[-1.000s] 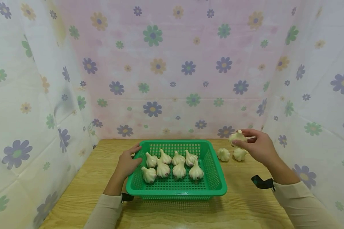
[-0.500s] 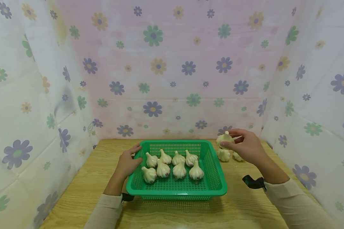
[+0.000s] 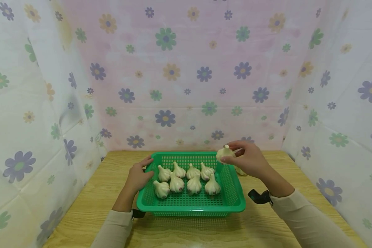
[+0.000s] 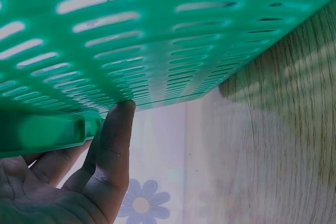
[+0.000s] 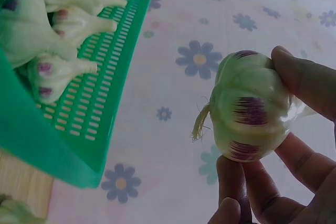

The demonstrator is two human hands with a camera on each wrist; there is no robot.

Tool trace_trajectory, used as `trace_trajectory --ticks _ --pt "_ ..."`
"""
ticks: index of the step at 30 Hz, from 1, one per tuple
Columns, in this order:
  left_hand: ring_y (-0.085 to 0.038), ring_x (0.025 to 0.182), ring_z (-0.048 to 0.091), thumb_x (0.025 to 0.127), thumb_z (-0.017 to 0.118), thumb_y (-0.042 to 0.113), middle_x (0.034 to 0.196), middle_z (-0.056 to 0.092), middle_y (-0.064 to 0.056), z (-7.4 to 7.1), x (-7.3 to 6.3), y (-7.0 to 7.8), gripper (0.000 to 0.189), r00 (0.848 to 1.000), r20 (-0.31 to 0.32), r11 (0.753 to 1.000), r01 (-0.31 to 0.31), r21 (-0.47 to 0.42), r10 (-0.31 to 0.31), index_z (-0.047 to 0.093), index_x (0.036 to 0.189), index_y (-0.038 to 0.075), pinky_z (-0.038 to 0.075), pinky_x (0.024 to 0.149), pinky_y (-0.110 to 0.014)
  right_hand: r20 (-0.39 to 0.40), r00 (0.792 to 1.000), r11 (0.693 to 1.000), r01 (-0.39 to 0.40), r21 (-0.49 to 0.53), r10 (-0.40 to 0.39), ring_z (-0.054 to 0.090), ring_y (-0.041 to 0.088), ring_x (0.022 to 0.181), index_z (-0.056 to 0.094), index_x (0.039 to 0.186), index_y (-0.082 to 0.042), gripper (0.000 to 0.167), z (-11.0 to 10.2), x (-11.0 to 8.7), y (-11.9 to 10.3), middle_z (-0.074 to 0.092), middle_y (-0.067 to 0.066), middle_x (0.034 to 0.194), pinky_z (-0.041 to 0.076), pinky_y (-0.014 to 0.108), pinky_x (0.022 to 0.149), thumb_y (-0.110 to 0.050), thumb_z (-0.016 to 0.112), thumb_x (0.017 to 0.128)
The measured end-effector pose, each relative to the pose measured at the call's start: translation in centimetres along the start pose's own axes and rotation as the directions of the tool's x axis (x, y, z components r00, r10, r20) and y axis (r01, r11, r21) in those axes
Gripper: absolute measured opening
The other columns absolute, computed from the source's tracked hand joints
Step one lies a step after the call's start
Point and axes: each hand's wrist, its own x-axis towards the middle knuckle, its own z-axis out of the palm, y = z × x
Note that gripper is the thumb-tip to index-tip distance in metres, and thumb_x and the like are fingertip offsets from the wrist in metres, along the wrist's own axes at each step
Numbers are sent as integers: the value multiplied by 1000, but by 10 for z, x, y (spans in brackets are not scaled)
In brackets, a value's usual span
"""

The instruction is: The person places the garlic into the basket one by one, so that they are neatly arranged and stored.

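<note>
My right hand (image 3: 250, 160) pinches a garlic bulb (image 3: 224, 155) between thumb and fingers, held up over the right back corner of a green plastic basket (image 3: 190, 208). In the right wrist view the held bulb (image 5: 254, 111) shows purple streaks and a tuft of dry roots. Several more garlic bulbs (image 3: 193, 185) lie in two rough rows inside the basket. My left hand (image 3: 138, 175) grips the basket's left rim; the left wrist view shows a fingertip (image 4: 125, 107) against the slotted outer wall.
Beyond the basket's right side another garlic bulb (image 3: 240, 171) lies on the wooden table (image 3: 108, 193), mostly hidden by my right hand. Flower-patterned cloth (image 3: 186, 79) encloses the table at the back and both sides. A black wrist device (image 3: 259, 197) hangs by my right wrist.
My right hand has carried the garlic bulb leftward, from above the loose bulbs on the table to the basket's right back corner. My left hand and the basket have stayed put.
</note>
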Motion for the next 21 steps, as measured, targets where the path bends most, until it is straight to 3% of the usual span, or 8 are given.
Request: trace_trajectory --ticks 5,14,21 --pt "-39 122 66 92 62 7 166 40 1 0 0 0 63 1000 1 1000 -3 -1 3 52 154 12 46 51 -31 42 999 1000 22 19 -23 70 26 100 69 133 -19 59 14 5 -9 66 14 129 60 36 71 -50 82 85" --pt "-38 120 67 92 62 7 165 40 1 0 0 -2 63 1000 0 1000 -7 -6 7 52 154 11 46 52 -31 143 988 996 72 -51 -64 67 20 99 70 133 -24 62 38 11 -23 69 4 128 57 37 76 -55 84 81" --pt "-39 122 66 92 62 7 166 40 2 0 1 -2 62 1000 2 1000 -8 -3 8 52 154 11 45 51 -30 270 951 986 162 -30 -148 71 21 106 72 131 -24 58 52 17 -32 69 1 132 59 37 82 -51 84 82"
